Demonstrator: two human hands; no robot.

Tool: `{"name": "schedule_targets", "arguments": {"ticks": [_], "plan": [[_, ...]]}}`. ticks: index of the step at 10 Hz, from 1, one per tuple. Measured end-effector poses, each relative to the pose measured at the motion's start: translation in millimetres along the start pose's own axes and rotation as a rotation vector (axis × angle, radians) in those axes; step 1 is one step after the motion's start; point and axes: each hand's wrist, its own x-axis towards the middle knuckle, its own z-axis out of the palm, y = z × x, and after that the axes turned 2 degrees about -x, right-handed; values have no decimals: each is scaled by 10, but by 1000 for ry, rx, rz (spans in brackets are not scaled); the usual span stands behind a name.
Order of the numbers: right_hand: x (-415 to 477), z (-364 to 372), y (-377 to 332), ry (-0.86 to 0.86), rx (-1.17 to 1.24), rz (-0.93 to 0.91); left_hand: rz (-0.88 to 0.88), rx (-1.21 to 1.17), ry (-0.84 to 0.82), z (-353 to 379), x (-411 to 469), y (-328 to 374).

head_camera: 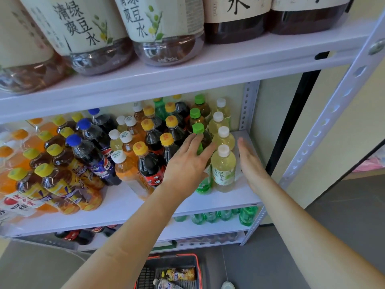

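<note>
One wide-angle camera, worn on the head, faces forward and down into the middle shelf (125, 205) from close range. The left hand (187, 161) and right hand (250, 163) reach in from below, and the floor (343, 215) fills the bottom edge.

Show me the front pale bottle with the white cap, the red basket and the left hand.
Pale bottle (223, 174), head view, on its label.
Basket (173, 256), head view, on its red far rim.
Left hand (185, 163), head view, on its back.

white shelf (125, 205): drink bottles (150, 163) upright in packed rows, grouped by cap colour
</note>
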Motion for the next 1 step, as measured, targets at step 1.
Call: {"name": "schedule_targets", "arguments": {"ticks": [1], "plan": [[-334, -121, -15, 72, -103, -180, -36, -195, 173, -162, -175, 62]]}}
